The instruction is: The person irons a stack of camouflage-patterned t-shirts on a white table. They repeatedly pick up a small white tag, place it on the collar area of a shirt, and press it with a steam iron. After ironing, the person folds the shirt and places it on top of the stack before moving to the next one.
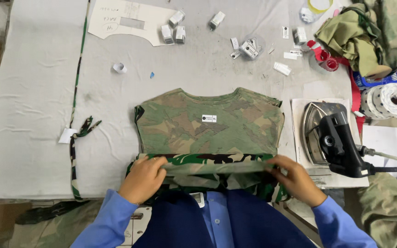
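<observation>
A camouflage shirt (207,121) lies flat on the grey padded table (33,115), neck away from me, with a small label near its collar. Its lower hem (212,161) is folded up toward me. My left hand (142,178) pinches the left end of that folded hem. My right hand (295,178) pinches the right end. Both hands sit at the table's near edge, above my blue sleeves.
A steam iron (329,135) rests on a pad right of the shirt. Small tag bundles (176,27) and a cardboard template (125,18) lie at the far side. A camouflage strip (75,138) runs down the left. Piled olive garments (364,32) fill the far right.
</observation>
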